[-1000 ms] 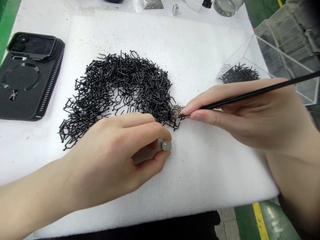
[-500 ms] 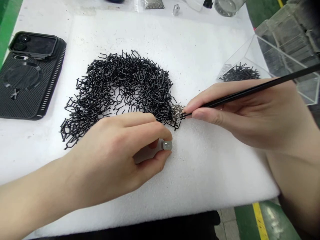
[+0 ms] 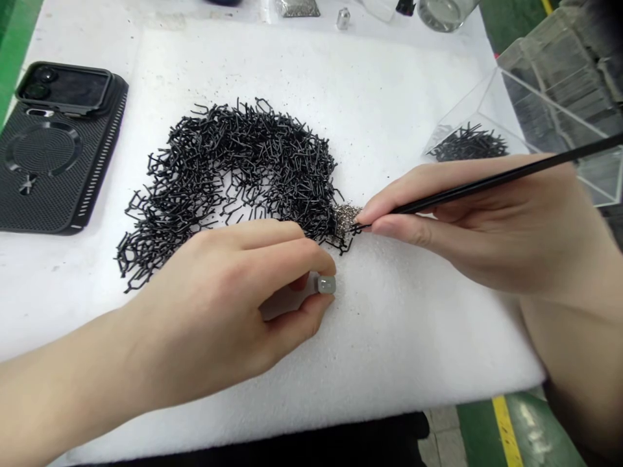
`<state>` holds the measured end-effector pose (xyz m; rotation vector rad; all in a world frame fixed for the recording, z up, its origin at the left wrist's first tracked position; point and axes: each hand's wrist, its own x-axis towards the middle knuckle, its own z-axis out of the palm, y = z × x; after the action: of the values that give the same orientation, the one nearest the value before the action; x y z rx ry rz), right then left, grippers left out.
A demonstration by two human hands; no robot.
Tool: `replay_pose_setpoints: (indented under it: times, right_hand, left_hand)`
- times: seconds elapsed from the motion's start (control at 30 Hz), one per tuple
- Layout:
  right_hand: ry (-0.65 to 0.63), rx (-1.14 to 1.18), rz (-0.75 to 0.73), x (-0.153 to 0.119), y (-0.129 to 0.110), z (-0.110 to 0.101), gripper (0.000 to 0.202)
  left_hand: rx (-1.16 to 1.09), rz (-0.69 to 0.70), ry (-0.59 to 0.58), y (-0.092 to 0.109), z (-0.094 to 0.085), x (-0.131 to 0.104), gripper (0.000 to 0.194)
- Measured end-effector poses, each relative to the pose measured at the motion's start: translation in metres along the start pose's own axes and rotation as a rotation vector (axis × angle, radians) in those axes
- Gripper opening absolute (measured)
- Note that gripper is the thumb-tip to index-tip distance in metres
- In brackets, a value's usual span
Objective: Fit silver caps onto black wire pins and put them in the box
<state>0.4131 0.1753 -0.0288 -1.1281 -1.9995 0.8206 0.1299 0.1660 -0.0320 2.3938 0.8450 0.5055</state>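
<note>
Grey block (image 3: pixel 326 284), a little one, and it's pinched between thumb and finger of the left hand (image 3: pixel 228 292), just on the near side of the black pile, over the white foam sheet (image 3: pixel 389 350)! Across to the right, the right hand (image 3: pixel 487 220) grips a slim black tool (image 3: pixel 467 191) like a pen, fingertips closed around it, its long shaft slanting up and away. Down goes the tip to the shiny grains (image 3: pixel 347 214) hugging the right edge of the pile, with a few dark bits right there; whether it has hold of one, I cannot tell.

And there's the black pile (image 3: pixel 263 143) itself, a big arch of tangled, bent pieces! Left of it lies a phone (image 3: pixel 63 149), back side up; well to its right, a clear box (image 3: pixel 501 107) with more black pieces (image 3: pixel 470 143) showing through. Out beyond the pile: a bag (image 3: pixel 298 7) of shiny bits, a small silver piece (image 3: pixel 343 19), a black cap (image 3: pixel 405 7) and a glass jar (image 3: pixel 442 14).
</note>
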Motion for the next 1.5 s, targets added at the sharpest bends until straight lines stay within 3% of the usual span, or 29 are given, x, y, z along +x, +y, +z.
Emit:
replay_pose_setpoints:
  times: [1.3, 1.5]
  right_hand:
    - [0.02, 0.031, 0.012, -0.0035, 0.0021, -0.001, 0.015]
    - [0.052, 0.08, 0.076, -0.0044, -0.0042, -0.0024, 0.009]
  left_hand:
    - [-0.025, -0.003, 0.0, -0.0004, -0.0019, -0.0005, 0.015]
    - [0.0, -0.034, 0.003, 0.0014, -0.0007, 0.002, 0.015]
